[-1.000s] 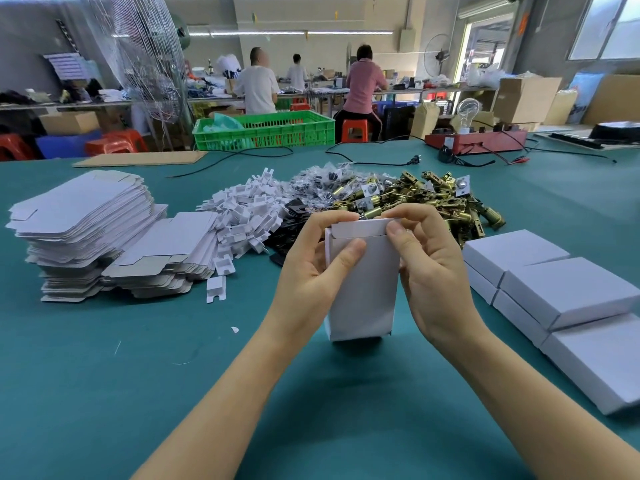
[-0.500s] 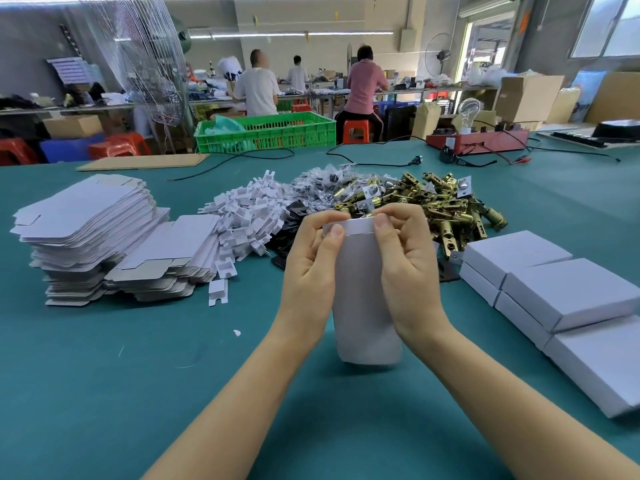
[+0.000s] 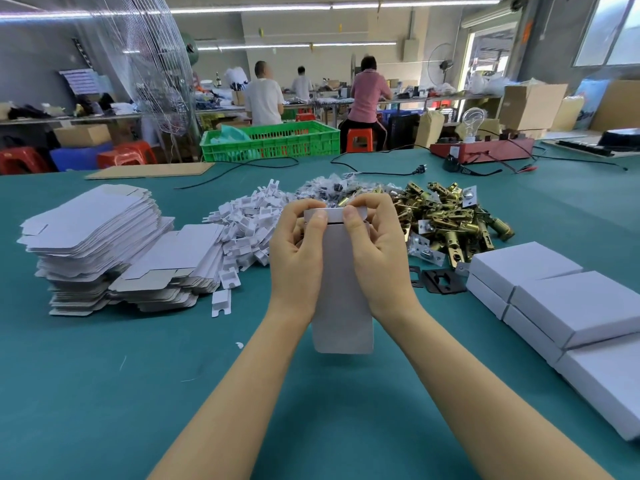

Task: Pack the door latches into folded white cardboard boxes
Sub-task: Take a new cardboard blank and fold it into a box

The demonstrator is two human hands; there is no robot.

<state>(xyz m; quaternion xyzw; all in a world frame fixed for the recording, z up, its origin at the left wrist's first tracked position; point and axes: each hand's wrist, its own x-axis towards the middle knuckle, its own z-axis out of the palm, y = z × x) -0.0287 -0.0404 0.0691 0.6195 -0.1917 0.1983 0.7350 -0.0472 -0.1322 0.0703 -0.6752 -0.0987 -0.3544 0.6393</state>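
I hold a white cardboard box (image 3: 343, 306) upright above the green table, its bottom end lifted off the cloth. My left hand (image 3: 298, 251) grips its left side and my right hand (image 3: 377, 251) its right side. Both thumbs press the top flap (image 3: 334, 214) down against the box. Behind the box lies a heap of brass door latches (image 3: 450, 216). What is inside the box is hidden.
Stacks of flat unfolded boxes (image 3: 100, 237) sit at left, beside a pile of white inserts (image 3: 246, 220) and small bagged parts (image 3: 329, 188). Closed white boxes (image 3: 571, 303) are stacked at right. Black plates (image 3: 440, 280) lie near them. A green crate (image 3: 273, 142) and cables are farther back.
The box's top flap has been folded over and tucked down. My hands have turned the box more upright and lifted it slightly; my thumbs moved onto the flap.
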